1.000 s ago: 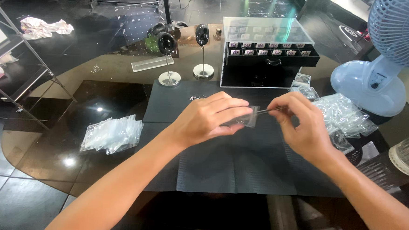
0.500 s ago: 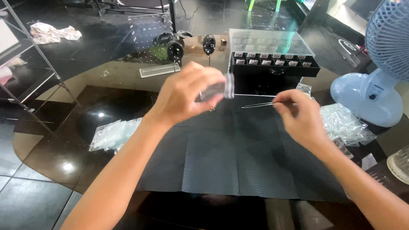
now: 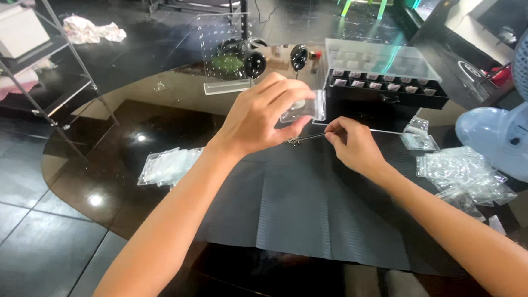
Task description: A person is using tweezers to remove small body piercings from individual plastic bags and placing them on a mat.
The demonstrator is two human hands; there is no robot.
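Observation:
My left hand is raised above the table, pinching a small clear zip bag by its lower part. My right hand sits just right of it and grips thin metal tweezers, whose tip holds a tiny metal piece under the bag. Both hands hover over a black mat laid on the dark glass table.
A black display box with a clear lid stands behind the hands. Piles of small clear bags lie at left and right. A clear acrylic stand and dark bust-like stands are at the back; a pale blue fan is at the right.
My right hand with the tweezers moved left, toward the bag, its tip now under the bag. My left hand stays raised with the bag.

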